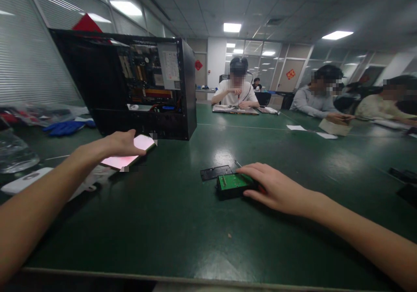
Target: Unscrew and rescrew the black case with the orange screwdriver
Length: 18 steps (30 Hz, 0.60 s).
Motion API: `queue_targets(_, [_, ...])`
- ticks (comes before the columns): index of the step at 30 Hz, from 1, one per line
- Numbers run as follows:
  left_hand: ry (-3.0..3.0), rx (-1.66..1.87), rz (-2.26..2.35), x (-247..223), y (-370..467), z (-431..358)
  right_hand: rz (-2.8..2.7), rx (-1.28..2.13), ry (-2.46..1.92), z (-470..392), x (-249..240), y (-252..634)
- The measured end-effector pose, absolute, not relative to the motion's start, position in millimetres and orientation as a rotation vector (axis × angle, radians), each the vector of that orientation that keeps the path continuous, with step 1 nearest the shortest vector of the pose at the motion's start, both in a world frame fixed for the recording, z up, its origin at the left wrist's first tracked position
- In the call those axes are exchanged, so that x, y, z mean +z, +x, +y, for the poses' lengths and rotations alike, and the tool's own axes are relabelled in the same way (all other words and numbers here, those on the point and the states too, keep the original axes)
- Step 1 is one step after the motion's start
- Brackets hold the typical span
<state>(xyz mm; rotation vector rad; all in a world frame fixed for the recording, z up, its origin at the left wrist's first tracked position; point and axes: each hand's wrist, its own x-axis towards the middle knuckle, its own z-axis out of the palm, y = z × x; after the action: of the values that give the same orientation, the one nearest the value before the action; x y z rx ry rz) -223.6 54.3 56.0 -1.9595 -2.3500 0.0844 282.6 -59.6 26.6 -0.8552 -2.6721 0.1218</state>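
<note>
My left hand (122, 145) is closed on a smartphone (143, 142) with a bright pinkish screen, the thumb lying across the glass. The phone is low over the table, in front of a computer case; the far fingertips are partly hidden. My right hand (272, 185) is closed around the right end of a small black box (230, 193) with a green circuit board (234, 180) exposed on top. A thin metal shaft (238, 164) sticks out beyond its fingertips, and something reddish shows under the palm. Behind the box lies a flat black cover (215, 172).
An open black computer case (190, 88) stands at the back left. Blue gloves (67, 127), a clear water container (16, 149) and a white object (26, 181) are on the left. Paper slips (296, 128) lie to the right. Several people sit around the green table (182, 231).
</note>
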Motion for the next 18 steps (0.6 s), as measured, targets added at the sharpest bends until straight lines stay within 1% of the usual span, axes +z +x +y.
queue_targets(9, [-1.806,0.161,-2.549,43.9,-268.9,75.1,-2.639,0.239,-0.839,-61.9,29.7,277.5])
queue_targets(14, [-1.785,0.178,-2.551,33.2,-287.0,87.4,-2.589,0.278,-0.771,-64.9,29.4,274.9])
queue_targets(18, [-1.843,0.141,-2.468,28.7,-295.0,91.1,-2.431,0.196,-0.800,-59.4,36.7,280.8])
